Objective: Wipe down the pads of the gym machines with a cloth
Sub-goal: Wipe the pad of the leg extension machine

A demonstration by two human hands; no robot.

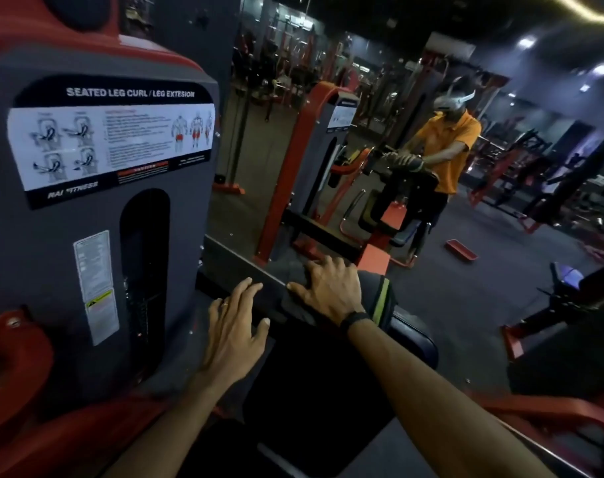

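A dark cloth with a yellow-green stripe (383, 298) is draped over the black roller pad (414, 339) of the seated leg curl machine. My right hand (328, 288) lies flat on the cloth with fingers spread, pressing it onto the pad. To its left, my left hand (235, 326) hovers or rests with straight, spread fingers by the pad's end, and it holds nothing. A ring shows on one left finger and a black band circles my right wrist. Most of the pad lies in shadow below my forearms.
The grey weight-stack housing with its instruction placard (111, 143) stands close on the left, framed in red. A wall mirror (362, 150) ahead reflects a person in an orange shirt at the same machine. A red tray (461, 250) lies on the floor.
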